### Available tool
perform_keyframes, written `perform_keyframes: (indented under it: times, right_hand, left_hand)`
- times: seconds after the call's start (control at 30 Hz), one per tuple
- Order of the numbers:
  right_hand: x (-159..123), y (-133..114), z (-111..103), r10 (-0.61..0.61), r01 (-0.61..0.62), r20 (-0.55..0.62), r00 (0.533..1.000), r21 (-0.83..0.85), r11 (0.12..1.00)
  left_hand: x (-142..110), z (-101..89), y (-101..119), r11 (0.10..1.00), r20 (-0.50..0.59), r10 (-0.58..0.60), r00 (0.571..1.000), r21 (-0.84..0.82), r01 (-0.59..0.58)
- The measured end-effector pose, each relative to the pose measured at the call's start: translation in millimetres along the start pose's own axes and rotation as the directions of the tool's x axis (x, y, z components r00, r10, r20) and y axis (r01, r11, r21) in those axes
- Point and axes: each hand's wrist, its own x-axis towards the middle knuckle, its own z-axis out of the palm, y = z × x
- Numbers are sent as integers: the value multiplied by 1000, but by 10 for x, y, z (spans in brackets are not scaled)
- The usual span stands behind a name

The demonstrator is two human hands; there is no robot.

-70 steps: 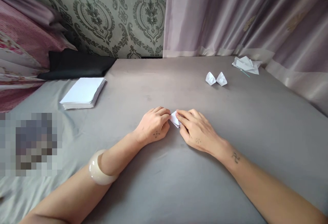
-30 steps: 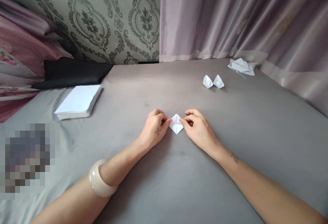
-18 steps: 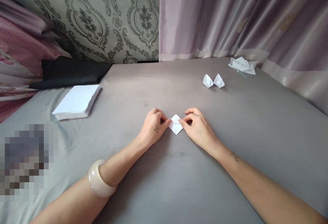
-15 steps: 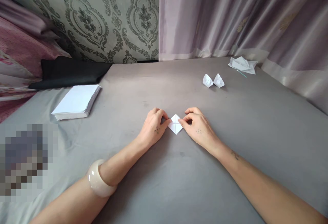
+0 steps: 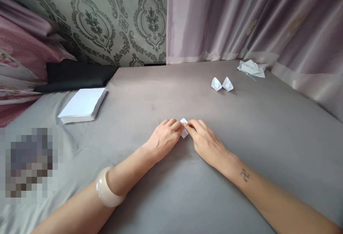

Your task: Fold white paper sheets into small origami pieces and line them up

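A small folded white paper (image 5: 184,133), diamond-shaped, is between my two hands just above or on the grey cloth surface. My left hand (image 5: 166,136) has its fingers closed on the paper's left side. From the right, my right hand (image 5: 207,139) pinches it, the index finger reaching over its middle. Only the top and bottom corners of the paper show; my fingers cover the rest. A pale bangle (image 5: 109,187) is on my left forearm.
Two folded paper pieces (image 5: 222,84) stand at the back right. Behind them lies a heap of folded white paper (image 5: 252,68) with a thin greenish stick (image 5: 251,77). A stack of white paper (image 5: 83,105) is at left, near a black cloth (image 5: 80,75). Curtains border the right.
My hands have come closer together and turned over the paper, so my fingers now cover more of it. The view has shifted slightly.
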Motion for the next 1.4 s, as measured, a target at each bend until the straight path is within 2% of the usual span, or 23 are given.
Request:
perform_keyframes:
  times: [0.17,0.3,0.4,0.53,0.7,0.9,1.0,1.1,1.2,1.4]
  right_hand:
    - [-67,-12,-55,-41,52,75,996,-160,986]
    - [-120,59,-103,-9,16,50,999,-142,990]
    - [-154,116,-136,11,-8,31,999,-98,995]
    - [-116,150,-138,47,-47,-30,998,-8,999]
    - [-21,158,-70,143,-136,-114,983,68,988]
    - [18,217,24,295,-237,-119,948,354,905]
    - [43,216,42,307,-244,-73,949,447,860]
    - [69,174,20,270,-230,-29,962,445,865]
    - [81,130,-22,238,-220,11,971,425,878]
    - [76,100,-98,245,-277,129,961,408,870]
  left_hand:
    - [-112,-10,-29,998,-2,-27,1000,-62,27]
    - [-169,-24,-64,991,-25,-55,998,-123,52]
    - [-171,-26,-68,973,-90,-115,989,-212,94]
    - [-75,18,-118,874,-130,-299,945,-435,216]
    - [58,112,-195,726,-25,-458,889,-588,357]
    - [21,126,-191,694,-7,-420,907,-647,316]
    - [15,116,-181,698,-41,-364,931,-673,244]
    - [19,86,-149,674,-9,-306,952,-709,210]
    - [14,53,-110,625,52,-290,956,-746,230]
    - [-13,66,-89,575,54,-245,968,-796,190]
